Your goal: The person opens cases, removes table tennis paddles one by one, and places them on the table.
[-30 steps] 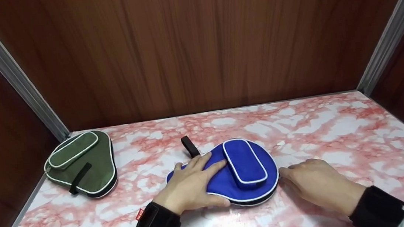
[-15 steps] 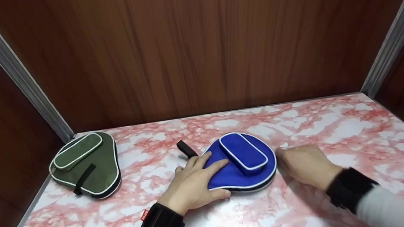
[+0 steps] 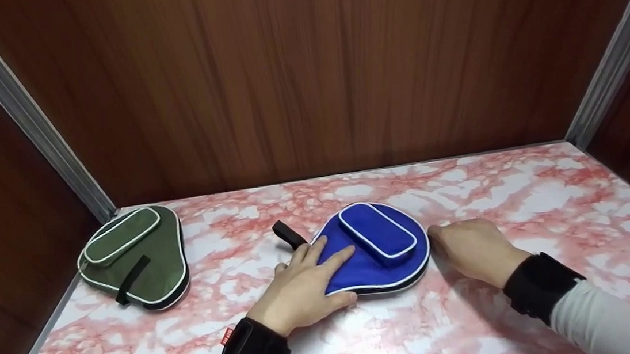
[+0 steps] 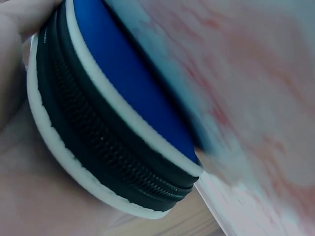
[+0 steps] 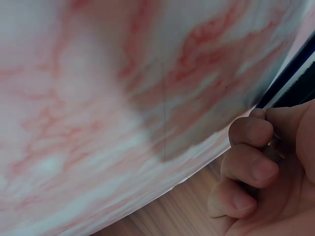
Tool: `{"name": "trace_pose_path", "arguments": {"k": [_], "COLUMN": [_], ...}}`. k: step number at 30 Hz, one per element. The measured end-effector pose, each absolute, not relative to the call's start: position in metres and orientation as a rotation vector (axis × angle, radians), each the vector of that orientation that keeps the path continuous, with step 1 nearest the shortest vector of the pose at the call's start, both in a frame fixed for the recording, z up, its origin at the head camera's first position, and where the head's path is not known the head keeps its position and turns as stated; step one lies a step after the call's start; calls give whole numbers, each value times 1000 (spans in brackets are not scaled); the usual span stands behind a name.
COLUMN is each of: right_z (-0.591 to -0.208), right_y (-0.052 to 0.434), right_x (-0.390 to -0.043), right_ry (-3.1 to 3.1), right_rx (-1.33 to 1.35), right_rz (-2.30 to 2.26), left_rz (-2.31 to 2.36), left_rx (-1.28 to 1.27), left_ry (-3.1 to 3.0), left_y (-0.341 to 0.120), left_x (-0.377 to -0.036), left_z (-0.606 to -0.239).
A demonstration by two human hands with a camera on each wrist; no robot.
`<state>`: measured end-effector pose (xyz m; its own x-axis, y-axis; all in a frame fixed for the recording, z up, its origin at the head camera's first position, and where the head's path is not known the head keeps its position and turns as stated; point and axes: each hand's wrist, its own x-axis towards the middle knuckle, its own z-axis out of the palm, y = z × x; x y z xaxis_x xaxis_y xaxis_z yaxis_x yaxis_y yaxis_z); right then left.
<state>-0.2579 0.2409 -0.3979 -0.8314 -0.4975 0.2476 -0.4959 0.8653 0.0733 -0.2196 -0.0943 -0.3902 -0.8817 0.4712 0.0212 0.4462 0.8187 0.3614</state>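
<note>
Head view: blue paddle case flat on the marble table, zip closed, nothing yet opened. My left hand lies flat-fingered on its near-left part; my right hand, fingers curled, touches its right edge. Green case far left, untouched.

Left wrist view: zipper fully closed.

Right wrist view: fingers curled by the case edge; actual grip not discernible.

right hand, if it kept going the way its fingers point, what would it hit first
The blue paddle case: the right hand points left at the case's right edge, its curled fingertips apparently already at the zip seam, so nothing lies between them.
</note>
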Motion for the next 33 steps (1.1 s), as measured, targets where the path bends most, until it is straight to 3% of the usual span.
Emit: {"name": "trace_pose_path", "arguments": {"k": [33], "right_z": [-404], "right_y": [229], "right_x": [-204], "right_ry": [-2695], "right_rx": [772], "right_rz": [0], "left_rz": [549], "left_rx": [723], "left_ry": [2911], "left_y": [-94], "left_x": [-219], "left_z": [-388]}}
